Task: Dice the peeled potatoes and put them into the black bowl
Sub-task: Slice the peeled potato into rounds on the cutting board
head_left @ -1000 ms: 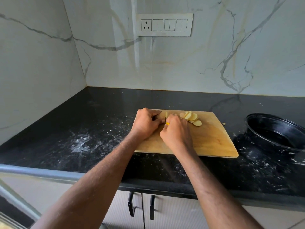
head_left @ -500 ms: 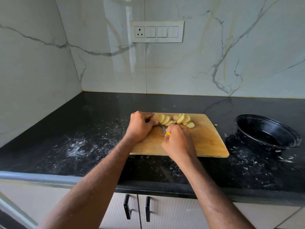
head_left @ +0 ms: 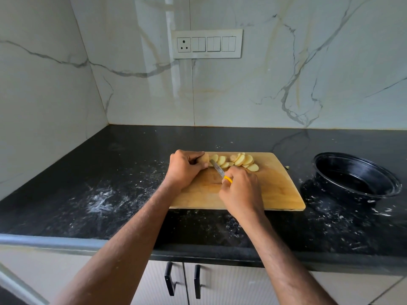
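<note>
— Potatoes are what this is about, so where are we in the job?

— Slicing, I'd judge. Starting nearest the camera: both forearms are reaching out over the counter edge onto the cutting board [head_left: 275, 190]. The right hand [head_left: 241, 190] is sitting closest, knuckles up, fingers curling tight round the yellow handle of a small knife [head_left: 218, 169], whose blade is angling away and to the left.

— And the other hand?

— The left hand [head_left: 185, 167] is lying a little farther in, at the board's far-left corner, fingers bunching over the uncut potato end [head_left: 203, 159] and pinning it down. The blade tip is lying just beside those fingertips.

— So the two hands are working together?

— Close together, yes, each clamping its own thing. Beyond them the potato slices [head_left: 240, 160] are fanning along the board's far edge in an overlapping row.

— Any dice yet?

— None showing, only rounds. The black bowl [head_left: 356, 179] is standing well off to the right on the countertop [head_left: 88, 183], tilting, with no potato showing inside.

— What is the next move calling for?

— Probably another slice off the stub, keeping the edge clear of the holding fingers. Then the rounds need stacking and cross-cutting before anything goes in the bowl.
</note>
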A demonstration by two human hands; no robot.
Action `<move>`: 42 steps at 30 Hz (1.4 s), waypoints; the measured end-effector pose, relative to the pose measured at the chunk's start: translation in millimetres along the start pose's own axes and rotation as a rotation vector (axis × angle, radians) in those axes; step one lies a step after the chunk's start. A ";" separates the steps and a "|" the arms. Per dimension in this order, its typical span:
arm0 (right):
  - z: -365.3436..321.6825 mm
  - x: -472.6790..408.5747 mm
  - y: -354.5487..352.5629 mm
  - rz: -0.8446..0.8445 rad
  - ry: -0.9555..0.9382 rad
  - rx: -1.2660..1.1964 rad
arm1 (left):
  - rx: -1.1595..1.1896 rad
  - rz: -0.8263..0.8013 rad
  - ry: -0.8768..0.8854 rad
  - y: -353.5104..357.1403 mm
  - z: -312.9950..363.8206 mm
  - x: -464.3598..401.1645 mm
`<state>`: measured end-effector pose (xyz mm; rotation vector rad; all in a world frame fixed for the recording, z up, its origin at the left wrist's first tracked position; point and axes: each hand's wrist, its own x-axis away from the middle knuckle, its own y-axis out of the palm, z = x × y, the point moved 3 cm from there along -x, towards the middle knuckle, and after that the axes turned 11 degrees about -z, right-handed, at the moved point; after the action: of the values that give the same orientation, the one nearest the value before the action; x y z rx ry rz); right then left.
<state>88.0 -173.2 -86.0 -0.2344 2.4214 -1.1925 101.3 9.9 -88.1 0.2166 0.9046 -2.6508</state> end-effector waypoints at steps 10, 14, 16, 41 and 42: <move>2.9 0.6 3.2 0.063 0.014 -0.068 | -0.010 0.016 -0.005 -0.3 0.4 0.2; -5.9 -0.2 1.3 0.090 -0.065 -0.046 | 0.028 0.030 -0.008 -1.5 0.9 0.9; -11.2 -3.1 1.0 0.099 -0.091 -0.036 | 0.033 0.030 -0.015 -1.6 0.5 1.0; -22.3 -4.3 6.0 0.041 -0.073 0.075 | 0.011 0.026 0.000 -2.2 6.8 1.8; -22.3 -3.5 6.4 0.036 -0.068 0.073 | 0.006 0.027 0.008 -1.7 6.8 1.5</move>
<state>81.4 -152.2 -78.0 -0.2045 2.3095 -1.2348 99.0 6.6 -82.2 0.2389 0.8895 -2.6306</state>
